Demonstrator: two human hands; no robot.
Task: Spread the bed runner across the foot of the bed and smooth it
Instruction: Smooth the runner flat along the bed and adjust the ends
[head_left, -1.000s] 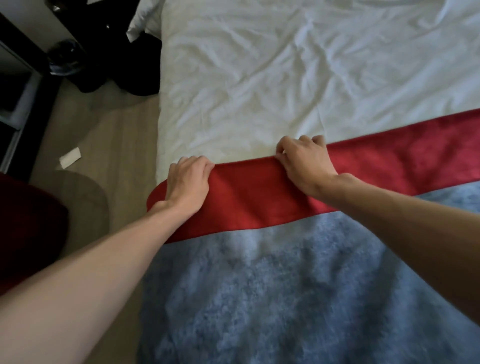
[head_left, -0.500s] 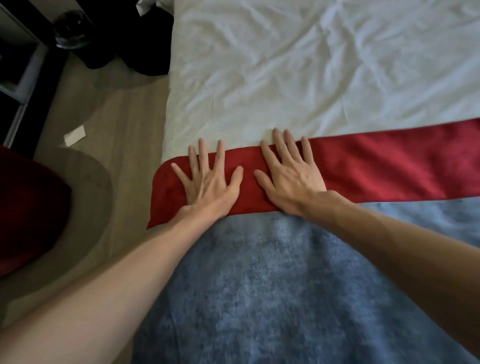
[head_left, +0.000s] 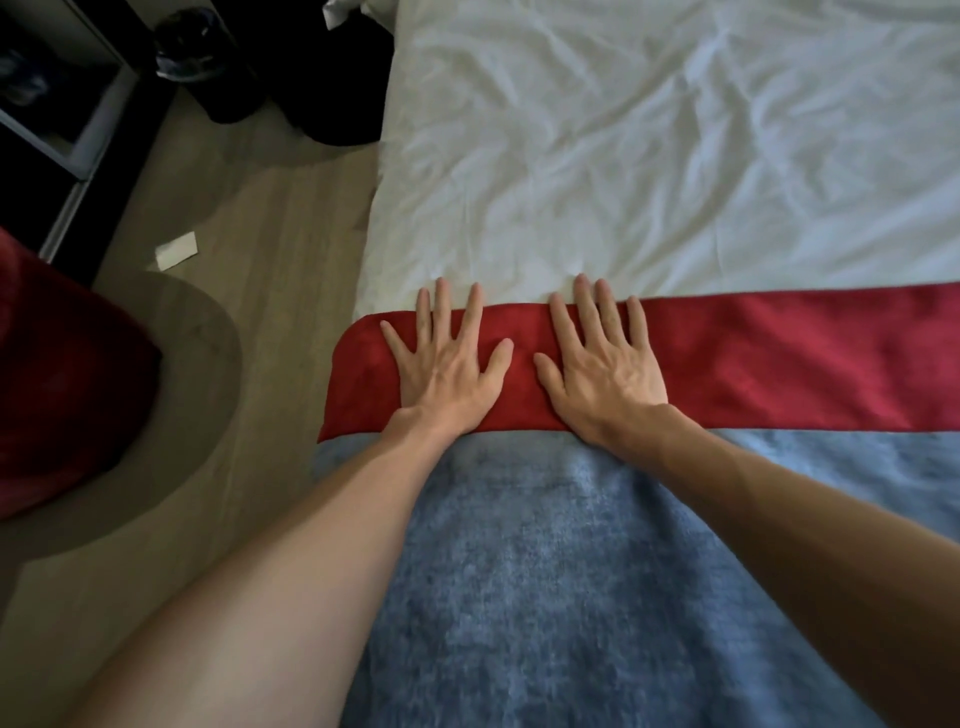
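Observation:
The bed runner lies across the bed as a red band (head_left: 779, 358) with a fuzzy blue part (head_left: 571, 561) on the near side. Its left end curves down over the bed's left edge. My left hand (head_left: 447, 364) lies flat on the red band near that end, fingers straight and spread. My right hand (head_left: 602, 358) presses flat beside it, fingers spread, tips reaching the white sheet (head_left: 649, 156). Neither hand holds any cloth.
The wrinkled white sheet covers the bed beyond the runner. Left of the bed is wood floor (head_left: 280, 218) with a white scrap of paper (head_left: 177, 251), a round grey rug (head_left: 171, 415), a dark red seat (head_left: 57, 374), dark bags (head_left: 311, 67) and a shelf unit (head_left: 57, 104).
One second ago both hands gripped the red band's far edge with curled fingers. They have since let go and flattened on the band, which now lies straighter across the bed.

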